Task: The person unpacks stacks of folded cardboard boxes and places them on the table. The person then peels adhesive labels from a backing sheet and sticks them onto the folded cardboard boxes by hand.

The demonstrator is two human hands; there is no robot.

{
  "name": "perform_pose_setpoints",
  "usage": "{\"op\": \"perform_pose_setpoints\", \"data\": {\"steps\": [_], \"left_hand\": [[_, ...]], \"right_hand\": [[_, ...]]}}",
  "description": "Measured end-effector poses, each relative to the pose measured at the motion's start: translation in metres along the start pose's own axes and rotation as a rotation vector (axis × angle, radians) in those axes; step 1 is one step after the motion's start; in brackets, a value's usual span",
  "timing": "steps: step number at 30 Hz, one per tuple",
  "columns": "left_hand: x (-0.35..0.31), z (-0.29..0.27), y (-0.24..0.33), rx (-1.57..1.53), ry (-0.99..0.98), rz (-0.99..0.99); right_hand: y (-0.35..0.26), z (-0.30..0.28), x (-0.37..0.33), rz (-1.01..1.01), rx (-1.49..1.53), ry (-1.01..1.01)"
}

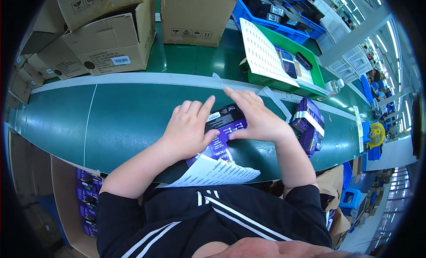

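Observation:
A purple and black printed package (221, 147) lies on the green table before me, between my two hands. My left hand (188, 129) rests over its left side, with fingers stretched forward and the thumb on its face. From the right, my right hand (257, 116) reaches over it, fingers extended and apart, the thumb lying at its right edge. A white sheet of printed labels (213, 172) overlaps the package's near end, close to my body. To the right sits a stack of similar purple packages (308, 125) with a white band around it.
Clear strips (278, 103) hang at the table's far ledge. Beyond stands a green bin (262, 78) with a label sheet and a phone. Cardboard cartons (111, 47) fill the far left. Blue crates (266, 22) hold black items. An open carton (66, 200) of purple packages stands lower left.

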State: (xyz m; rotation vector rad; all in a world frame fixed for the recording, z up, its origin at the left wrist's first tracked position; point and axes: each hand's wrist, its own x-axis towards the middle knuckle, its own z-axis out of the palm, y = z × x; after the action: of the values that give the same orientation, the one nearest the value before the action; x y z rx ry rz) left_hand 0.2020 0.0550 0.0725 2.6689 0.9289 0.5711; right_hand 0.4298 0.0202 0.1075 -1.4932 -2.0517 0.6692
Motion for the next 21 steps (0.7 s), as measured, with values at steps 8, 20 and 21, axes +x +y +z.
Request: {"op": "perform_pose_setpoints", "data": {"steps": [8,20,21], "left_hand": [[-0.003,0.003,-0.003,-0.057,0.165,-0.004],[-0.025,-0.08,-0.086,-0.97,0.321,-0.514],[-0.037,-0.075,-0.101,-0.833,0.283,-0.629]], "right_hand": [[-0.014,-0.032,0.001,-0.152,-0.291,-0.273],[-0.037,-0.017,-0.002,-0.11,0.146,0.335],[-0.028,-0.01,-0.005,0.024,0.256,0.35]]}}
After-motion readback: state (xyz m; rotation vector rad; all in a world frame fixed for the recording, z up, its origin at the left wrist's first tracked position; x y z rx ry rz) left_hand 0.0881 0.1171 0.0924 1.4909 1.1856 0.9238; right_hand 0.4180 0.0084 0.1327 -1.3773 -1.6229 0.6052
